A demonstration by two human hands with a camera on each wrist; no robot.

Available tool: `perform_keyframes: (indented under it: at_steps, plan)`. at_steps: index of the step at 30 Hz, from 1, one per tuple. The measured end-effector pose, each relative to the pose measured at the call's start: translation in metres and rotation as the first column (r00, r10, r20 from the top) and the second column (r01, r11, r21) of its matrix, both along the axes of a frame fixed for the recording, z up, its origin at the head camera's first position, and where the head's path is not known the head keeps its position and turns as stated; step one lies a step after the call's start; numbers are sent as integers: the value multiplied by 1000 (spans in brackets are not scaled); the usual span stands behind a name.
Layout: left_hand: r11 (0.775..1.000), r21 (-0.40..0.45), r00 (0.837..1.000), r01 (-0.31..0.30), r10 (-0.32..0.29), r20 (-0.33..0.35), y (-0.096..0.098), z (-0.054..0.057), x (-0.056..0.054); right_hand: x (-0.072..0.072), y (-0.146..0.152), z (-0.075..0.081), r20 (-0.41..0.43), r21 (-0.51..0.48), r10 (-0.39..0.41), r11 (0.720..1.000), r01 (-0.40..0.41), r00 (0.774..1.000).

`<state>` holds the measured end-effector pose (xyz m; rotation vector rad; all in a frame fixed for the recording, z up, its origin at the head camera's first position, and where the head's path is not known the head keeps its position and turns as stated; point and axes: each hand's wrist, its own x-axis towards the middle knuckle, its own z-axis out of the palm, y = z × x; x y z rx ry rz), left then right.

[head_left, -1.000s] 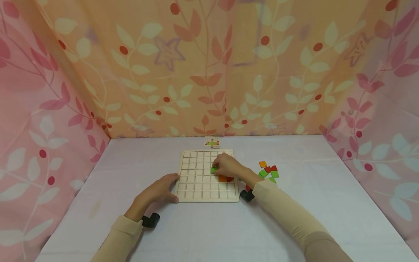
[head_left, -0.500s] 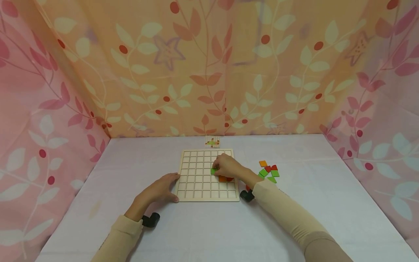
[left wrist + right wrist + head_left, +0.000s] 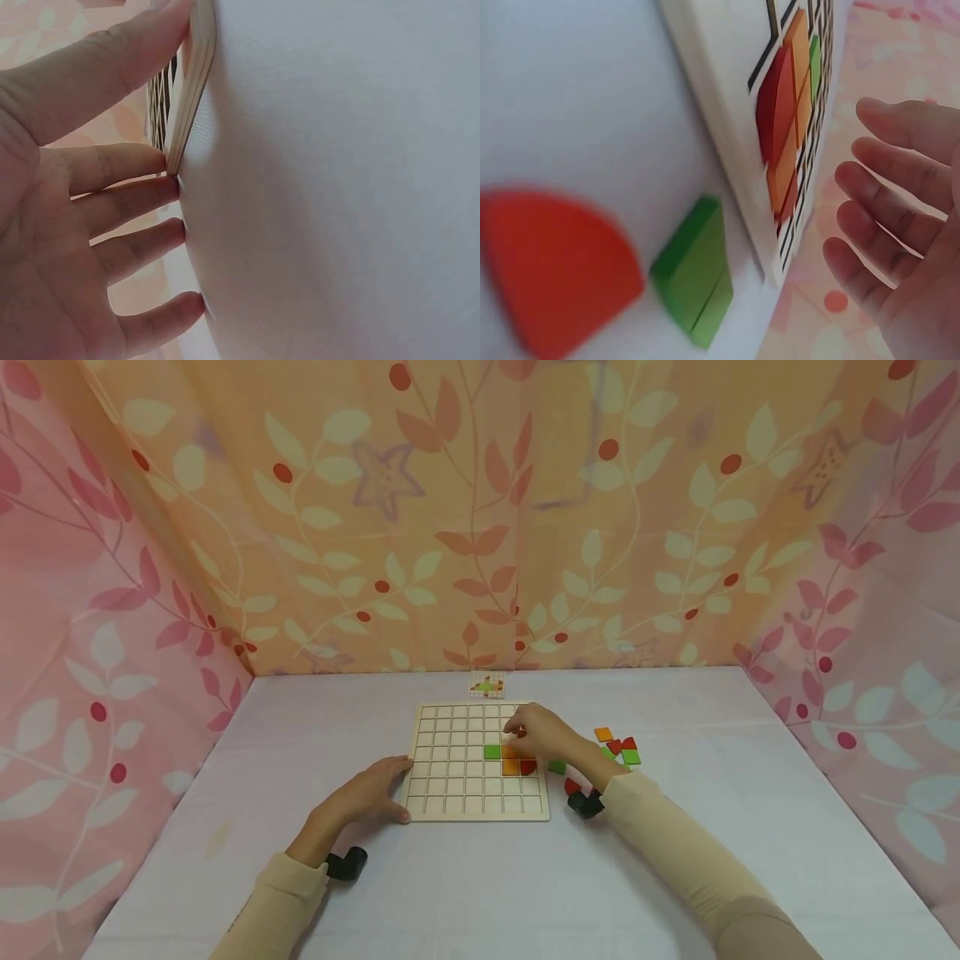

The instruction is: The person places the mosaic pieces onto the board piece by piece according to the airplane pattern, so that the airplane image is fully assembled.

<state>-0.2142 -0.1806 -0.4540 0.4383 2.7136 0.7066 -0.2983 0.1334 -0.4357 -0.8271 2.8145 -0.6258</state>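
Note:
A square wooden grid board [image 3: 442, 789] lies on the white tabletop. My left hand [image 3: 371, 793] touches its left side; in the left wrist view the fairly straight fingers [image 3: 127, 195] and thumb meet its edge and the cloth. Over the right part of the board hovers my right hand [image 3: 546, 733], fingers loosely extended, nothing in them. On the grid sit a green square tile [image 3: 492, 752], orange tiles [image 3: 511, 767] and red rounded tiles [image 3: 528, 767]; the hand partly hides some. In the right wrist view these tiles [image 3: 780, 112] lie inside the board.
Right of the board lie loose pieces: a green tile [image 3: 557, 767], a red quarter-round piece [image 3: 572, 786], an orange square [image 3: 603, 735] and several red and green ones. A small pattern card [image 3: 487, 684] rests behind the board. Floral cloth walls [image 3: 480, 527] enclose the table.
My right hand has let go of the green tile, now fully visible on the grid, and has moved up and to the right. The left hand has stayed put.

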Motion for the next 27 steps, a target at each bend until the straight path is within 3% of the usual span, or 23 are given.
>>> perform_keyframes:
  at_steps: [7,13,27]
  plan:
    - [1000,-3,1000,-3,3,-4,1,0,1,5,25,3,-17,5,-11,1000,11,1000]
    - [1000,-3,1000,3,-3,-16,1,-1,1,10,46,3,16,5,-34,999,34,999]
    - [1000,7,1000,-13,13,4,3,2,3,15,71,-14,50,89,-79,993,74,996]
